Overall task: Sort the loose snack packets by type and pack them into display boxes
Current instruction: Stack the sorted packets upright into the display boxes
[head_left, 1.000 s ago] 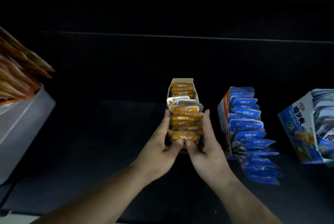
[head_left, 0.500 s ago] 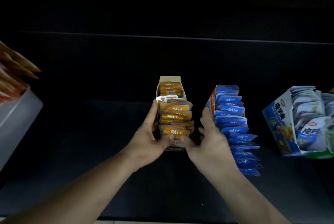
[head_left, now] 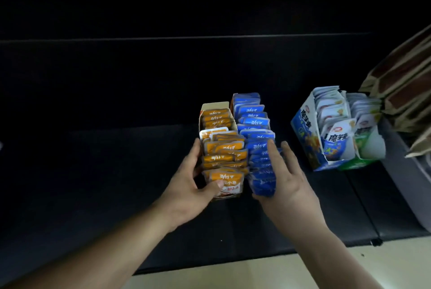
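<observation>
Box (head_left: pixel 215 106) of orange packets (head_left: pixel 225 148) beside blue packets (head_left: pixel 254 122)

On worktop (head_left: pixel 116 172): left display box (head_left: pixel 215 107) and middle display box (head_left: pixel 232 102) side by side, touching, packets (head_left: pixel 254 123) upright in rows inside. Right display box (head_left: pixel 303 130) apart to the right, also packed; stacked bags (head_left: pixel 405 83) beyond it. Left hand (head_left: pixel 186 186) flanks the left display box, right hand (head_left: pixel 289 181) the middle row.

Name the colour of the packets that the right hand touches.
Blue packets with white lettering, seen in the head view, under the right hand.
</observation>
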Tool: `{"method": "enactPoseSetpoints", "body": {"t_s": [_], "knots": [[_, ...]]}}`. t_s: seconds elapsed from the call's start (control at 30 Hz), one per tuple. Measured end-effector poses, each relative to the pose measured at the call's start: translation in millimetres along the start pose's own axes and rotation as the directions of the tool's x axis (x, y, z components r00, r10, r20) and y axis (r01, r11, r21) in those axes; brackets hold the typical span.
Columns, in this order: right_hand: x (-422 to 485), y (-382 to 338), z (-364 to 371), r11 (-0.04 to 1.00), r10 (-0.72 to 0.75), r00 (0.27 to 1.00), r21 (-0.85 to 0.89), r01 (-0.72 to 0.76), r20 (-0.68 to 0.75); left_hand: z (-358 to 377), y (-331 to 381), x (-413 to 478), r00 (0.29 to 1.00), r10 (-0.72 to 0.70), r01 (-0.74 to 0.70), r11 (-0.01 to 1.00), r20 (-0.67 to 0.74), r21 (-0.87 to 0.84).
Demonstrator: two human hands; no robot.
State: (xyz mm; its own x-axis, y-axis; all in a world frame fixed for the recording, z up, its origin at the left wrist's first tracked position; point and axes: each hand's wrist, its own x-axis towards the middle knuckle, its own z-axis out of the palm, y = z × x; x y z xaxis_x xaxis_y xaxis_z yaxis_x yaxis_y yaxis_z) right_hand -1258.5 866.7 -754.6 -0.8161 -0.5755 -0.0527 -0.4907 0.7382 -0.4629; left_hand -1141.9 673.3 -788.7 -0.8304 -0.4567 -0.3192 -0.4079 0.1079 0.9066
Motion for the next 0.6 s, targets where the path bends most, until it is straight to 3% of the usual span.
{"method": "enactPoseSetpoints", "body": {"t_s": [0.13,0.3,0.4,0.6], "knots": [[21,19,-4,1.0,0.023,0.991,-0.003,-0.024,-0.129,18,14,15,1.0,-0.02,0.02,1.0,0.005,0.015],[42,30,-14,0.992,0.071,0.99,-0.093,-0.083,-0.119,41,27,38,1.0,-0.013,0.013,1.0,0.012,0.012],[38,37,-10,0.981,0.002,0.984,-0.191,-0.037,-0.178,53,35,49,1.0,0.001,-0.001,1.0,0.013,0.01],[30,53,-19,0.984,0.008,0.975,-0.174,-0.048,-0.223,71,44,64,0.998,0.035,-0.035,0.999,0.043,0.004]]}}
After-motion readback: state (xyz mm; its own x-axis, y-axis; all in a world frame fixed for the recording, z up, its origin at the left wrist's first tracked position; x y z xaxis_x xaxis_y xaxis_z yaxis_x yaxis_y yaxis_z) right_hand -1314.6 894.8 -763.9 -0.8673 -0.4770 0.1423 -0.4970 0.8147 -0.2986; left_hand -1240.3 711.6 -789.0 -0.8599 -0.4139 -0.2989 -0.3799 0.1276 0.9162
